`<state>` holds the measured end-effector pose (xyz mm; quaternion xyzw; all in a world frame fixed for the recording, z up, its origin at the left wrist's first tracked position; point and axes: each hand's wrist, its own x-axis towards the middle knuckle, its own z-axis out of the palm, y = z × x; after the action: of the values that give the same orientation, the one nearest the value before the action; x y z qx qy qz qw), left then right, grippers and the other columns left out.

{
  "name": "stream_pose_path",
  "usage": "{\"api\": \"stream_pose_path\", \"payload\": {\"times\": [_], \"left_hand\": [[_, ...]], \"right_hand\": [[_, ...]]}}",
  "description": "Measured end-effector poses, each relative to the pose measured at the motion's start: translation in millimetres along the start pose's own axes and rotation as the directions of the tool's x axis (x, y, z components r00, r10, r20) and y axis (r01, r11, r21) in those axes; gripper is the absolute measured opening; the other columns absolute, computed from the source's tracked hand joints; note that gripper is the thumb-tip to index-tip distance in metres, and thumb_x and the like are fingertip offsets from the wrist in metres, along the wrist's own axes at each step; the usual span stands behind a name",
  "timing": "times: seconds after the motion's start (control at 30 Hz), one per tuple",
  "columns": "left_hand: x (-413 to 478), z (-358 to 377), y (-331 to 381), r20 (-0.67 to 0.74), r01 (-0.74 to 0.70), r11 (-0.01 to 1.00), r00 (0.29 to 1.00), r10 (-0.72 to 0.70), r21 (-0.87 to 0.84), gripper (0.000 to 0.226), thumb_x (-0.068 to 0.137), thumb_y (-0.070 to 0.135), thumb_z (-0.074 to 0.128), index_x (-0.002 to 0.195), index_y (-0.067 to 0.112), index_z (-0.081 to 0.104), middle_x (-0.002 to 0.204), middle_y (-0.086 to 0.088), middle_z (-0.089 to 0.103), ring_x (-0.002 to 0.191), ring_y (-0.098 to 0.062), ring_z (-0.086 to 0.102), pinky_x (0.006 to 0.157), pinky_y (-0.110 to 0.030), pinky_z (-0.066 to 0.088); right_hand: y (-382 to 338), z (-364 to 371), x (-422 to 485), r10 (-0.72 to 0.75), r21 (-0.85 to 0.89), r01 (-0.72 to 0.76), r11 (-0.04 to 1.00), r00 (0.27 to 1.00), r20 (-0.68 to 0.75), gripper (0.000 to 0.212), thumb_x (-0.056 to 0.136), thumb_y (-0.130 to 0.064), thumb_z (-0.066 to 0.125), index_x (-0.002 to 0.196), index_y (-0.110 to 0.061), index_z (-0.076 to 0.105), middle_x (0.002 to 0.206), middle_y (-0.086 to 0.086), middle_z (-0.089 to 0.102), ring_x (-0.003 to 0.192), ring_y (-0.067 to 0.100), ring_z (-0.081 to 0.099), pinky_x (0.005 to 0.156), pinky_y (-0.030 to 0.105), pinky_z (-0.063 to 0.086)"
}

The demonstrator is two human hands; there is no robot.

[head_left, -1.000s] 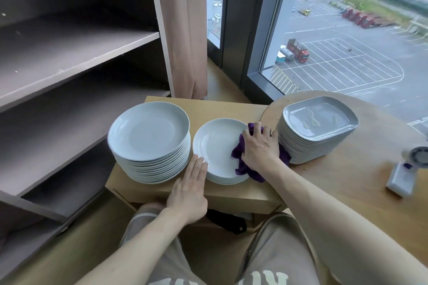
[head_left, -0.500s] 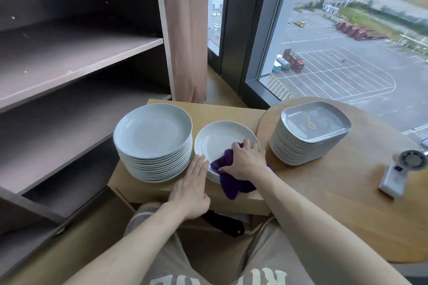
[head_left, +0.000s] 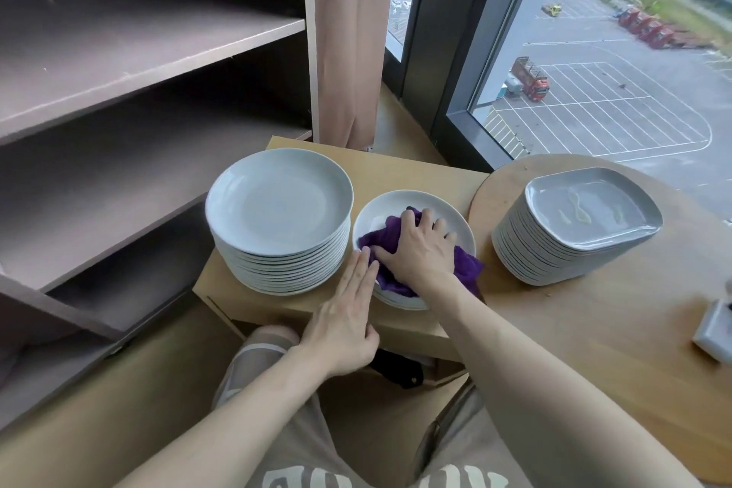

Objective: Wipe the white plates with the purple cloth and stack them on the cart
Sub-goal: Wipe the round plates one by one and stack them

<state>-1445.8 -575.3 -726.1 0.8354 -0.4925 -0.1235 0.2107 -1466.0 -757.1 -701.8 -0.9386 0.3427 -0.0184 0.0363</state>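
Observation:
On the small wooden cart (head_left: 396, 170) stands a tall stack of large round white plates (head_left: 279, 206). Beside it, to the right, lies a low stack of smaller round white plates (head_left: 431, 206). My right hand (head_left: 420, 246) presses the purple cloth (head_left: 463, 263) onto the top small plate, fingers spread over the bunched fabric. With straight fingers, my left hand (head_left: 342, 319) lies flat against the near left rim of that small stack. A stack of squarish white plates (head_left: 570, 222) sits on the round wooden table (head_left: 594, 329) to the right.
Open grey-brown shelves (head_left: 138, 63) fill the left side. A curtain (head_left: 348, 32) hangs behind the cart, next to a large window (head_left: 614, 51). A small white device (head_left: 713, 329) sits at the table's right edge. My knees are under the cart's front.
My right hand has swept the purple cloth from the small plate's right rim leftward across its middle. My left hand has stayed flat at the plate's near left rim.

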Motion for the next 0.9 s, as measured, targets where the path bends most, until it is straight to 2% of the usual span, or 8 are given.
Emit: {"api": "stream_pose_path", "payload": {"times": [0.17, 0.33, 0.53, 0.7, 0.9], "left_hand": [[2.1, 0.0, -3.8, -0.003, -0.005, 1.000, 1.000, 0.005, -0.004, 0.094, 0.086, 0.022, 0.052, 0.162, 0.025, -0.002, 0.161, 0.018, -0.033, 0.148, 0.001, -0.029, 0.109, -0.024, 0.034], [2.2, -2.4, -0.1, 0.010, 0.015, 0.999, 1.000, -0.015, -0.028, 0.090, 0.087, 0.019, 0.051, 0.162, 0.025, 0.001, 0.163, 0.018, -0.029, 0.147, 0.001, -0.030, 0.113, -0.024, 0.022], [1.3, -6.2, -0.2, 0.034, 0.033, 0.999, 0.999, -0.032, -0.028, 0.088, 0.087, 0.017, 0.048, 0.162, 0.028, 0.004, 0.163, 0.022, -0.026, 0.147, 0.004, -0.028, 0.118, -0.031, 0.026], [1.2, -5.9, 2.3, 0.047, 0.057, 0.998, 0.997, -0.057, -0.002, 0.089, 0.088, 0.018, 0.047, 0.162, 0.028, -0.002, 0.160, 0.023, -0.032, 0.145, 0.004, -0.031, 0.120, -0.036, 0.029], [1.0, -2.8, 5.1, 0.049, 0.074, 0.996, 0.996, -0.076, 0.040, 0.091, 0.087, 0.016, 0.046, 0.161, 0.029, -0.005, 0.157, 0.023, -0.038, 0.144, 0.003, -0.034, 0.118, -0.036, 0.032]], "right_hand": [[-6.5, 2.3, 29.3, 0.016, -0.001, -0.016, 1.000, 0.998, -0.061, 0.075, 0.091, -0.072, 0.048, 0.141, -0.016, 0.044, 0.144, 0.017, 0.047, 0.125, 0.039, 0.048, 0.100, 0.053, 0.041], [-4.9, 7.8, 37.8, 0.013, -0.030, -0.017, 0.999, 0.990, -0.139, 0.068, 0.092, -0.066, 0.054, 0.136, -0.015, 0.047, 0.142, 0.019, 0.048, 0.123, 0.042, 0.050, 0.100, 0.056, 0.042], [31.8, -9.0, 50.2, -0.056, -0.187, 0.035, 0.982, 0.992, -0.112, 0.066, 0.092, -0.051, 0.066, 0.141, -0.014, 0.041, 0.145, 0.021, 0.040, 0.125, 0.042, 0.046, 0.101, 0.056, 0.042], [65.1, -27.5, 35.9, -0.026, -0.357, 0.019, 0.934, 1.000, -0.015, 0.067, 0.087, -0.048, 0.069, 0.140, -0.017, 0.041, 0.142, 0.019, 0.039, 0.124, 0.042, 0.045, 0.099, 0.052, 0.041], [60.6, -35.0, -6.4, 0.030, -0.347, -0.012, 0.938, 0.998, 0.048, 0.057, 0.087, -0.031, 0.059, 0.140, -0.015, 0.044, 0.142, 0.017, 0.039, 0.126, 0.041, 0.043, 0.107, 0.053, 0.032]]}}
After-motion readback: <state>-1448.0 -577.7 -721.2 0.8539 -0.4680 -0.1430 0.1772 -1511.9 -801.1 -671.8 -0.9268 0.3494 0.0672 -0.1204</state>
